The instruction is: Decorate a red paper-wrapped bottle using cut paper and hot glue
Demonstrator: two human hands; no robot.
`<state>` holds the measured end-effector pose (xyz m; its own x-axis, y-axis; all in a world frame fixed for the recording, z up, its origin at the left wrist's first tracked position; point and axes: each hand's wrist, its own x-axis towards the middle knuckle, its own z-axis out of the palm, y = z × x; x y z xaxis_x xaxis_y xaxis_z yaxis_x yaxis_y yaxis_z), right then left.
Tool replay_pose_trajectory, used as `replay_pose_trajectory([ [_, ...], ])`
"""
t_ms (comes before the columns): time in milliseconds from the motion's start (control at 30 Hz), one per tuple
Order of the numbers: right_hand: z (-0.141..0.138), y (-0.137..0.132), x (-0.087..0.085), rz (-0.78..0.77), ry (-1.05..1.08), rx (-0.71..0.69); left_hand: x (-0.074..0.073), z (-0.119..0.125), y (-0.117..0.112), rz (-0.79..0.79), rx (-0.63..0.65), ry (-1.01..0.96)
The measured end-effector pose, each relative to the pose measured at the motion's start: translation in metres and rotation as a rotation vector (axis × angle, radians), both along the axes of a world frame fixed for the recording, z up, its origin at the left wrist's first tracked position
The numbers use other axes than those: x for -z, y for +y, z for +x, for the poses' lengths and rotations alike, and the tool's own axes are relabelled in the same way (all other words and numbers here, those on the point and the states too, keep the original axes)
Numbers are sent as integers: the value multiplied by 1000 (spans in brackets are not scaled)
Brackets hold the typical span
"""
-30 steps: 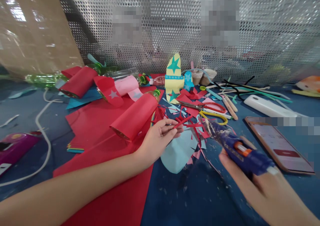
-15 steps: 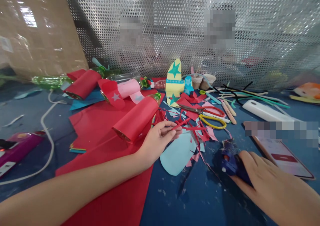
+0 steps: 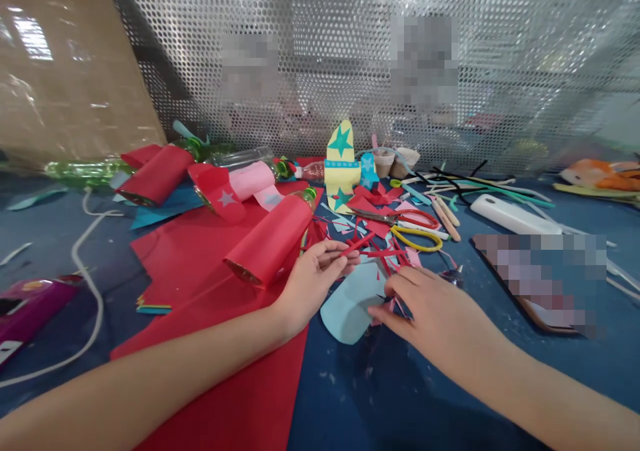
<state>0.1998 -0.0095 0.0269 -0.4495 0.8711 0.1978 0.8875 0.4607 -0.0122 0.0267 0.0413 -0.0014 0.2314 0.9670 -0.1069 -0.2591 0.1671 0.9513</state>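
Observation:
My left hand [image 3: 314, 279] pinches a thin red paper strip [image 3: 358, 244] just right of a bottle wrapped in red paper [image 3: 273, 239]. My right hand [image 3: 431, 310] lies low over the heap of paper scraps [image 3: 385, 254], its fingers spread and reaching onto the edge of a pale blue paper piece [image 3: 350, 300]. It holds nothing. The tip of the glue gun [image 3: 453, 277] shows on the table just behind that hand.
Red paper sheets [image 3: 195, 258] cover the blue table. Behind lie more wrapped bottles [image 3: 160, 171], a yellow paper rocket [image 3: 341, 164], scissors [image 3: 413, 228], sticks, a white case [image 3: 510, 214] and a phone [image 3: 540, 281]. A white cable [image 3: 85, 271] and a purple object [image 3: 25, 308] are at the left. Perforated metal screen at the back.
My right hand lowered the blue glue gun to the table, let go of it and moved left onto the paper scraps. My left hand kept its pinch on the red strip.

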Motion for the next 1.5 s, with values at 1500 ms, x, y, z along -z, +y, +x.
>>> replay_pose_trajectory([
  [1500, 20, 22, -2, -569, 1340, 384, -4, -2, -10, 172, 76, 54],
])
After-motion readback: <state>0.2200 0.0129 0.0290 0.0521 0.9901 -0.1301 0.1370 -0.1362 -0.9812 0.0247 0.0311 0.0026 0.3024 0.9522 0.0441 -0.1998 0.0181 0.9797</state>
